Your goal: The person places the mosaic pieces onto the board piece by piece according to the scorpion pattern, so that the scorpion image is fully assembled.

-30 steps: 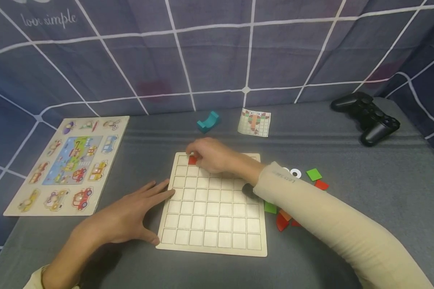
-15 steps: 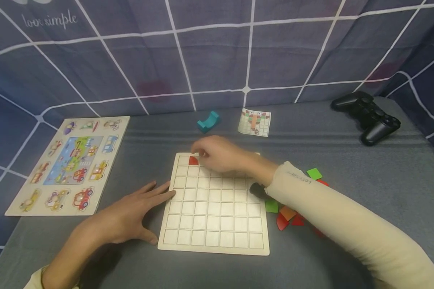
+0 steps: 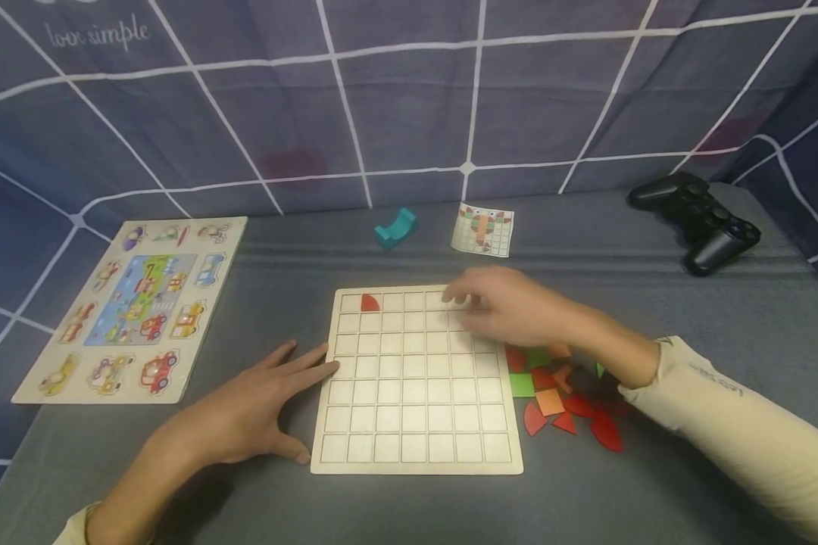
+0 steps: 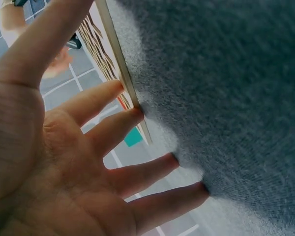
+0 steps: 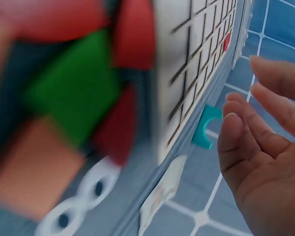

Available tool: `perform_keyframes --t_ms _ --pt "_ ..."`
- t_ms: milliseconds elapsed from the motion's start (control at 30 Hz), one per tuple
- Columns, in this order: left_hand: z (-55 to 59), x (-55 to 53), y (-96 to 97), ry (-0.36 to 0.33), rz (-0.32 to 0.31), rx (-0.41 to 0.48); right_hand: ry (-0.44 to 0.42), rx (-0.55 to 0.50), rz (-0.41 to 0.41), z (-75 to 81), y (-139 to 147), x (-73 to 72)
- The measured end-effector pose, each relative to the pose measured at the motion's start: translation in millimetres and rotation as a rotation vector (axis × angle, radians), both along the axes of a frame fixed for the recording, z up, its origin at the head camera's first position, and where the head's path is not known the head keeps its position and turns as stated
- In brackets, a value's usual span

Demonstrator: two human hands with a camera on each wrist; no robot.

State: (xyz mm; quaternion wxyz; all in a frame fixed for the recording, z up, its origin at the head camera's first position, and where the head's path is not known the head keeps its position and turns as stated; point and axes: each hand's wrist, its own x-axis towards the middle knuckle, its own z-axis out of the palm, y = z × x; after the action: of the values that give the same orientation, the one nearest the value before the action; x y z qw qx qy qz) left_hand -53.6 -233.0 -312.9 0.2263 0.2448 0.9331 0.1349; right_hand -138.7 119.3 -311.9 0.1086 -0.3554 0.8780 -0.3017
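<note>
A pale wooden grid board lies on the grey cloth in the head view. One red quarter-circle piece sits in its far row, second cell from the left. My left hand rests with spread fingers against the board's left edge; in the left wrist view its fingertips touch that edge and the cloth. Over the board's far right corner hovers my right hand, its fingers loosely bent. The right wrist view shows nothing between those fingers.
Loose red, green and orange pieces lie right of the board, with white eye-like rings among them. Behind it are a teal curved block and a pattern card. A vehicle puzzle lies left, a black game controller far right.
My right hand has left the red quarter-circle and moved right across the board, uncovering the far row and more loose pieces. My left hand has stayed at the board's edge.
</note>
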Motion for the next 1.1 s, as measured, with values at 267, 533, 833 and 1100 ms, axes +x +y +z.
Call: perform_keyframes --t_ms 267,533,833,1100 --pt "-1.1 1.5 1.3 0.008 -0.004 -0.005 -0.035 0.138 -0.045 -9.4 40.2 29.7" --pt "1.3 2.6 0.8 -0.014 0.005 0.014 0.008 0.144 -0.047 -17.4 54.6 49.4" --pt "-0.4 2.4 1.3 -0.002 -0.002 0.022 0.01 0.148 -0.079 -18.6 54.1 52.7" --pt "-1.0 1.2 2.9 -0.002 -0.002 0.011 0.021 0.159 -0.087 -19.5 51.6 52.8"
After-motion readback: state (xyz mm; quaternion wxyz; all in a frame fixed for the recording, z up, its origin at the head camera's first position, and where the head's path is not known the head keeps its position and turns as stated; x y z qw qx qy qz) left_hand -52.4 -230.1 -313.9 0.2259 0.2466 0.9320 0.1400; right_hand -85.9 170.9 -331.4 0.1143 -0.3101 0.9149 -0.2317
